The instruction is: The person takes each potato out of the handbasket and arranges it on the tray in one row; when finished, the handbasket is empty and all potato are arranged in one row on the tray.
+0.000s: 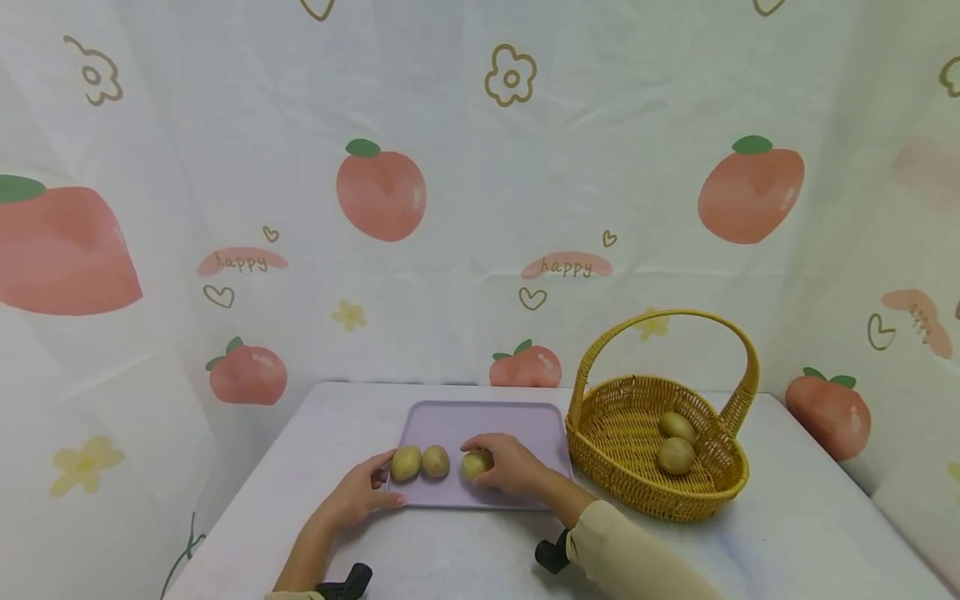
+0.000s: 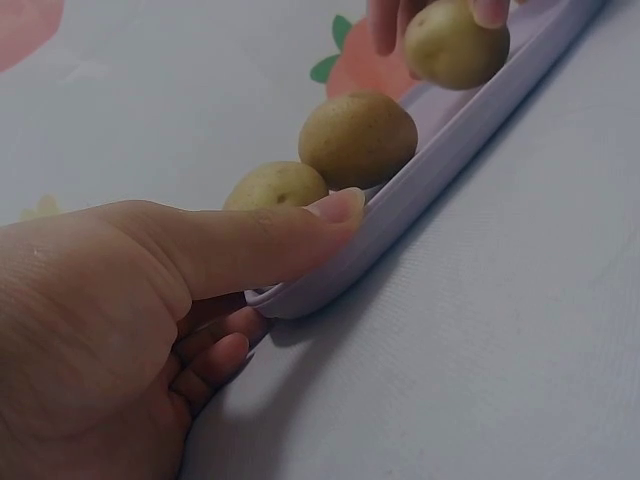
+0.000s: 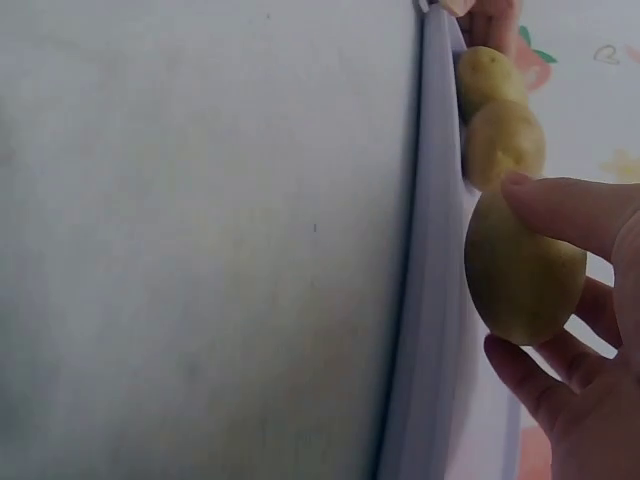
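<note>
My right hand (image 1: 512,468) holds a potato (image 3: 525,265) between thumb and fingers, over the middle of the lilac tray (image 1: 480,417). Two more potatoes sit side by side at the tray's left end: a paler one (image 1: 406,463) by the edge and a browner one (image 2: 358,140) beside it. At the front left corner, my left hand (image 1: 365,493) grips the tray, with its thumb lying along the rim and its other fingers curled low on the outside. The palest potato is partly hidden behind that thumb in the left wrist view.
A yellow wicker basket (image 1: 645,496) with a tall arched handle stands right of the tray, close to its edge. Inside it, at the right, lie two potatoes (image 1: 676,456). A fruit-print curtain (image 1: 465,208) hangs behind the white-covered table (image 1: 450,550).
</note>
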Action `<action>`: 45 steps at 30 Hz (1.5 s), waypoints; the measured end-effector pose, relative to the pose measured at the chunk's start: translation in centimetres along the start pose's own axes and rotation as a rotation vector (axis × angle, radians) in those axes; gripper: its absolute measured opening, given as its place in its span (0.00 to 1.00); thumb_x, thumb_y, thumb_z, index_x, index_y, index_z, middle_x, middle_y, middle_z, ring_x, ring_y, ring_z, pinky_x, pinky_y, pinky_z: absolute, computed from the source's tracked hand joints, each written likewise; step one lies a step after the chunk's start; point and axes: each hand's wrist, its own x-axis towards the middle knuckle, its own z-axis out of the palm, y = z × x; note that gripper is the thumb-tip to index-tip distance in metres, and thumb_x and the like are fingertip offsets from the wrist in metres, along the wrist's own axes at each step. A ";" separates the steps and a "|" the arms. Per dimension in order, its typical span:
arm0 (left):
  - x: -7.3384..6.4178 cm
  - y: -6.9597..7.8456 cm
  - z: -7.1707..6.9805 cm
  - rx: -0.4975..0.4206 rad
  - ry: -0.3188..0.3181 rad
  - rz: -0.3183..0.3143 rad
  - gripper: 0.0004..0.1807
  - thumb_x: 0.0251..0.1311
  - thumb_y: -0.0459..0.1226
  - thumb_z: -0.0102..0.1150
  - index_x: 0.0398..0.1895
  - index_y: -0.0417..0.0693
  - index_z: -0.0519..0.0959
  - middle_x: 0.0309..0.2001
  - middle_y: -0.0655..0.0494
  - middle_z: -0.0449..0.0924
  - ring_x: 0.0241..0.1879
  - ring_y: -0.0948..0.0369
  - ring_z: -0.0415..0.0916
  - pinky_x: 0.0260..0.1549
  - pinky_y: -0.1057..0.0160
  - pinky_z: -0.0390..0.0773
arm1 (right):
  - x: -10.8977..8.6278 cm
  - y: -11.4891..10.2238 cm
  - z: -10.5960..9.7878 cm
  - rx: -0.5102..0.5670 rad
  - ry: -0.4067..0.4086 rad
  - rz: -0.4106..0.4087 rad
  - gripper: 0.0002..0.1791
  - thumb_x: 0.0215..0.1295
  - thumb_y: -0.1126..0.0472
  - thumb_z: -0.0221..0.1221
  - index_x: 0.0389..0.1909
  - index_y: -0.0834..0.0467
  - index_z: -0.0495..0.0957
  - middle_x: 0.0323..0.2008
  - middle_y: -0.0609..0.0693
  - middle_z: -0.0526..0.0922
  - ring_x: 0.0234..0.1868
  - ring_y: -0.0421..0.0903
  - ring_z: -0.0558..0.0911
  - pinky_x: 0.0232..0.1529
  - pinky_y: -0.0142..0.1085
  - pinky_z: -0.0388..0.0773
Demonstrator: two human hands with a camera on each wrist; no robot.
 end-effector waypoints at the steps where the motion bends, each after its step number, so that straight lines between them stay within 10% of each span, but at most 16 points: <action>1: 0.0 0.0 0.0 -0.002 0.003 -0.002 0.48 0.41 0.40 0.78 0.68 0.36 0.66 0.43 0.51 0.76 0.43 0.55 0.72 0.48 0.51 0.71 | 0.1 -0.1 0.1 -0.003 0.003 -0.006 0.27 0.50 0.65 0.71 0.55 0.56 0.79 0.52 0.46 0.80 0.54 0.43 0.75 0.57 0.41 0.69; 45: -0.2 0.6 -0.1 -0.003 0.006 -0.006 0.48 0.40 0.38 0.78 0.68 0.36 0.67 0.40 0.53 0.73 0.40 0.56 0.69 0.43 0.54 0.71 | -0.2 -0.1 -0.1 0.080 0.048 0.073 0.29 0.55 0.64 0.70 0.59 0.56 0.75 0.56 0.50 0.77 0.55 0.51 0.76 0.53 0.44 0.73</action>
